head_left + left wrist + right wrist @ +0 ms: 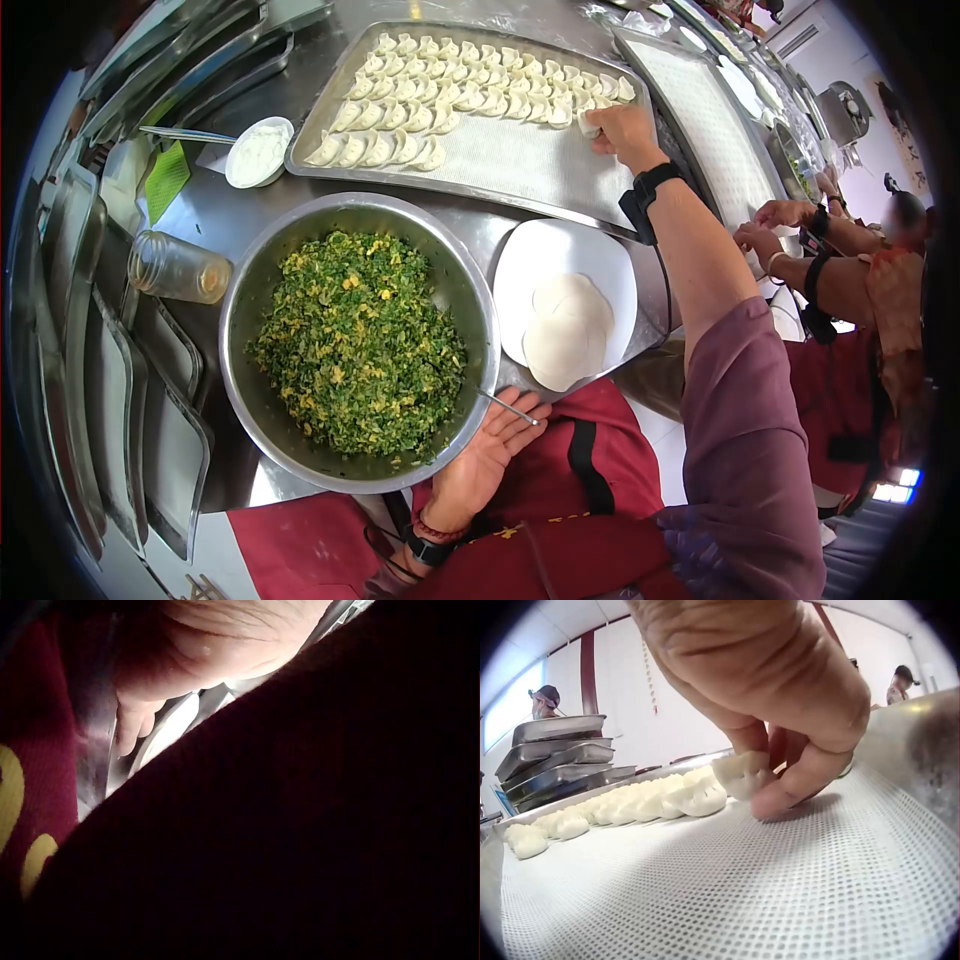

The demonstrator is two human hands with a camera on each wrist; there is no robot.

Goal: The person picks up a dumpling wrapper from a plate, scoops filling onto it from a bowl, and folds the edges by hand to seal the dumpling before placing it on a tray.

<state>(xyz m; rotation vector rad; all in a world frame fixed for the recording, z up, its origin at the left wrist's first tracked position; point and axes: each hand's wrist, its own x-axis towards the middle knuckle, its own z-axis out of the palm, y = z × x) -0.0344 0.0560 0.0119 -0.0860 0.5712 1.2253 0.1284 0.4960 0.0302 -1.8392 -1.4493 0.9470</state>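
My right hand (625, 135) pinches a dumpling (742, 774) between thumb and fingers, low over the mesh liner (705, 892) at the end of a row. Several rows of pleated dumplings (400, 115) cover the far and left parts of the metal tray (470, 188). My left hand (478, 470) lies palm up with relaxed fingers at the near rim of a steel bowl (240, 400), beside a thin metal handle (510, 408). Chopped green and yellow filling (355, 340) fills the bowl. In the left wrist view a dark sleeve hides most of the scene.
Round wrappers (567, 335) lie on a white plate (515, 250) right of the bowl. A white bowl of pale paste (260, 152) and a glass jar (180, 267) stand to the left, near stacked trays (120, 400). Another lined tray (700, 120) and another person's hands (770, 225) are at right.
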